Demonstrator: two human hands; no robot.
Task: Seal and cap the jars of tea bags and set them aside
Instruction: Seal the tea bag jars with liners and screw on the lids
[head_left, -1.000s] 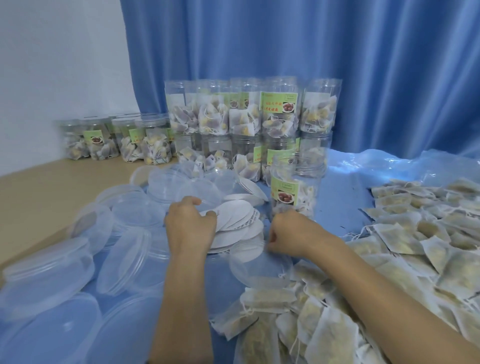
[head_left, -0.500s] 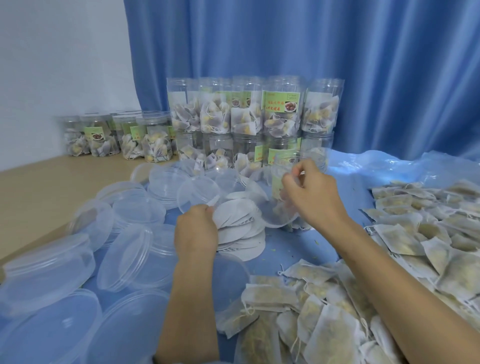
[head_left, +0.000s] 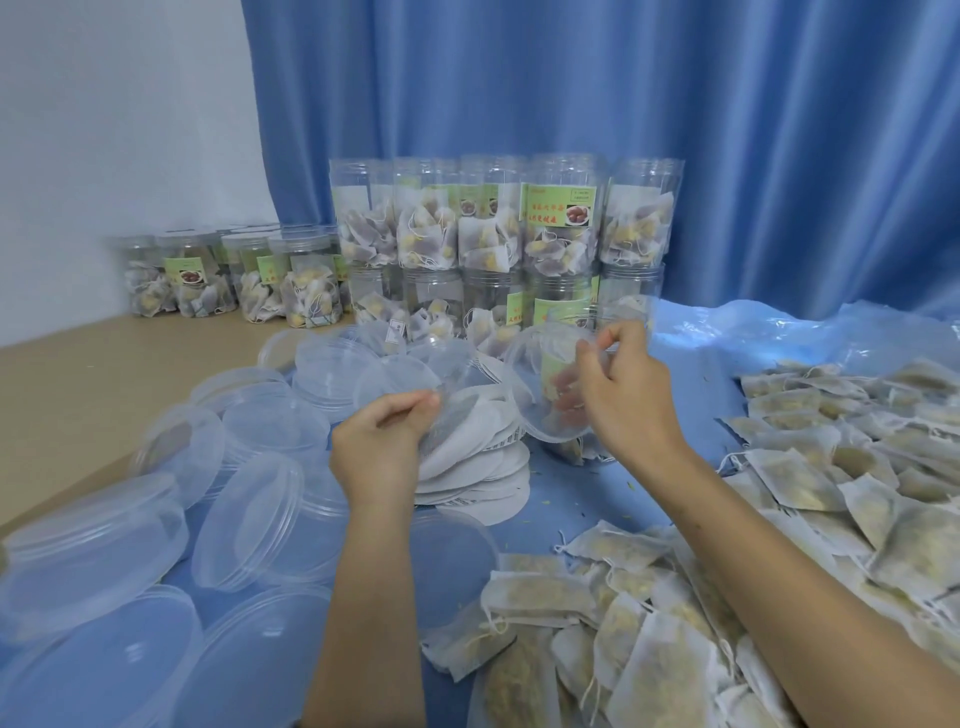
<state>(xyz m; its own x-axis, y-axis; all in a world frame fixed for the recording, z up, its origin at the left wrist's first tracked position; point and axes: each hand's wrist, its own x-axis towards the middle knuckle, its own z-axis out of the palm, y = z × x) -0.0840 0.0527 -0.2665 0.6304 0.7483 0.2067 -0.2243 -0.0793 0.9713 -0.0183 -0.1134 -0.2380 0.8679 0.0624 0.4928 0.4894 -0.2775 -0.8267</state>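
Observation:
My right hand (head_left: 626, 392) pinches the rim of a clear plastic lid (head_left: 540, 395), held tilted in front of an open jar of tea bags (head_left: 576, 447) with a green label. My left hand (head_left: 382, 441) pinches a thin round seal disc (head_left: 457, 410), lifted off the stack of white seal discs (head_left: 467, 473) on the blue sheet. The jar stands just behind the lid and is largely hidden by it and by my right hand.
Capped jars (head_left: 498, 234) are stacked two high by the blue curtain; more capped jars (head_left: 228, 280) stand at the back left on the wooden table (head_left: 78, 374). Several clear lids (head_left: 249, 519) lie at left. Loose tea bags (head_left: 779, 493) cover the right.
My right hand rose from the table with a clear lid and now holds it in front of the jar. My left hand lifted one seal disc off the stack.

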